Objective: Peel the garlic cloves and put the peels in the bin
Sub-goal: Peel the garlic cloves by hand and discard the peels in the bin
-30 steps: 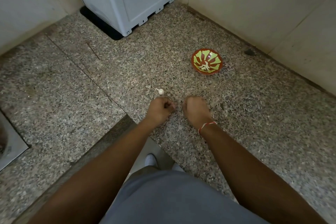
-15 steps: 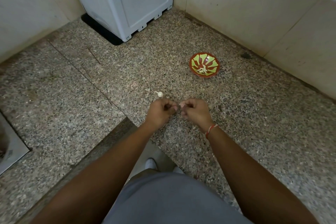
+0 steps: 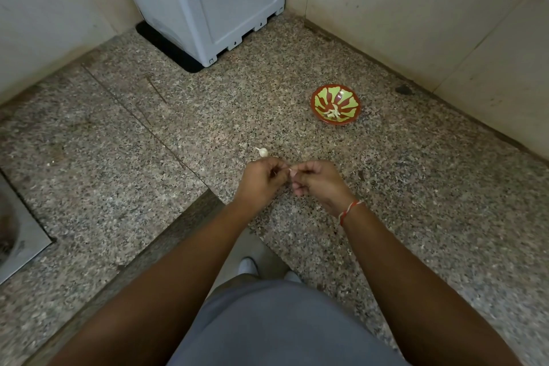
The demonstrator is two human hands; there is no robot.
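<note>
Midway, by the look of it: one unpeeled garlic clove (image 3: 262, 152) waits on the table's middle, just beyond the left hand (image 3: 261, 180) and right hand (image 3: 315, 183), which together pinch a small clove (image 3: 289, 170). Further right, toward the far corner, a bowl (image 3: 335, 106) holds peeled cloves; no bin shows.

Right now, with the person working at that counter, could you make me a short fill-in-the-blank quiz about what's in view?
1. Both hands, the left hand and the right hand, pinch one small garlic clove between ____ of them.
2. The bowl is red and ____ inside.
3. A loose garlic piece lies on the ____ counter, just beyond the left hand.
4. A red and white ____ circles the right wrist.

Missing words: both; green; speckled stone; thread
</note>
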